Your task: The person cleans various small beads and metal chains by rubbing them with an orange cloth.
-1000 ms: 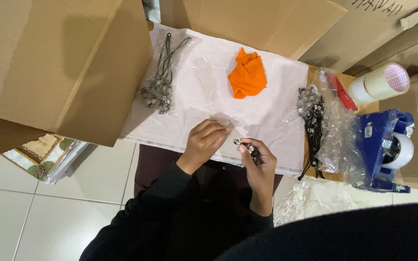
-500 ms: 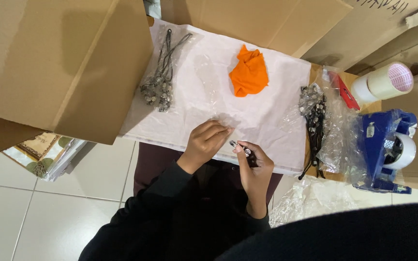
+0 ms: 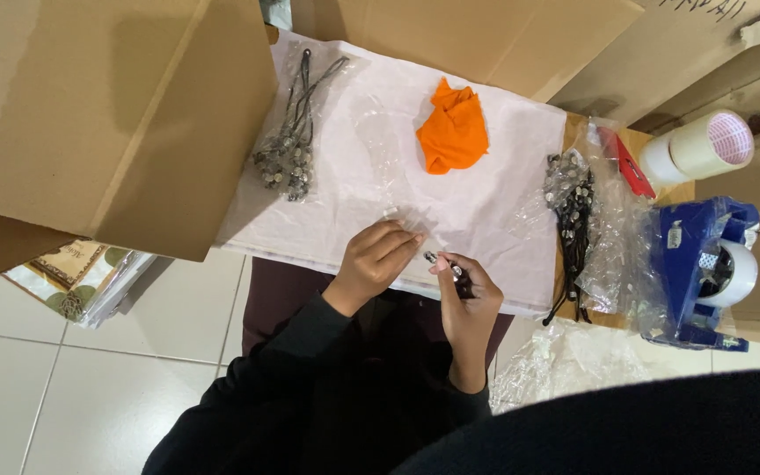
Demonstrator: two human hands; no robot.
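Seen from above, at the near edge of the surface (image 3: pixel 345 189) with its white sheet. Right hand (image 3: pixel 470 292) closed narrow around a small dark-and-silver trinket (image 3: pixel 444 266), with the silvery tip poking out past the thumb toward the left hand (image 3: pixel 382 258). Left hand rests on the near edge of the sheet, fingers curled and drawn together, tips down by a crinkle of clear film (image 3: pixel 408 218); cannot tell whether anything is actually pinched there. Trinket held just off the near edge, very close to the left fingertips but apparently apart from them.

By the look of it, a single piece in mid-handling, being brought across to the other hand. Calls for a steady, fine pinch, since the piece is small and mostly hidden in the fist.

Toward the far left corner, a bunch of corded trinkets (image 3: pixel 288 158); near the far edge, a crumpled orange cloth (image 3: pixel 455 132); along the right edge, another bunch in clear plastic (image 3: pixel 571 200). Beyond that, a blue tape dispenser (image 3: pixel 692 264) and a pale tape roll (image 3: pixel 705 145). Large cardboard flap (image 3: pixel 116 114) off the left side.
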